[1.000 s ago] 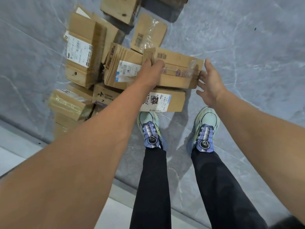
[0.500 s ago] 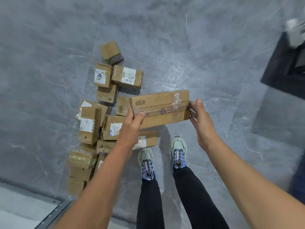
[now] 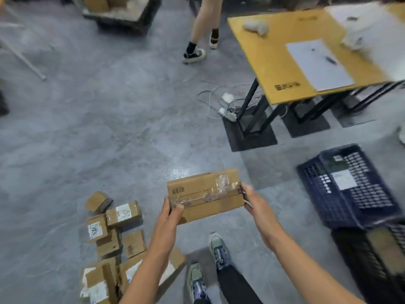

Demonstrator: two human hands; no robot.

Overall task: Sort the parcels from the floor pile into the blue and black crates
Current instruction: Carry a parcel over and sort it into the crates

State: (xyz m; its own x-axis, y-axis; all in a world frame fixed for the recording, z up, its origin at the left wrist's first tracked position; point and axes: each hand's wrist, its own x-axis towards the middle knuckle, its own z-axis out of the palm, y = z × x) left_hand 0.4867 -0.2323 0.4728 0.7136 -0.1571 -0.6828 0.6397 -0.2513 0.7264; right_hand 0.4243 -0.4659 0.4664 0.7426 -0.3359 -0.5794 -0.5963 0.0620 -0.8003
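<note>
Head view: holding a taped cardboard parcel (image 3: 206, 198) above the floor, left hand (image 3: 172, 212) curled round one short end and right hand (image 3: 249, 198) round the other, beside the floor pile (image 3: 114, 238), near the blue crate (image 3: 315, 178) containing a white-labelled item (image 3: 344, 179) and the black crate (image 3: 355, 255) containing something brown and blurred.

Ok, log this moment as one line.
left hand: grips cardboard parcel left end | right hand: grips right end | blue crate: right | floor pile: left

Both bare forearms reach up from the lower frame. The left hand (image 3: 172, 212) and right hand (image 3: 249, 199) grip opposite ends of a flat brown cardboard parcel (image 3: 208, 194), centre frame.
</note>
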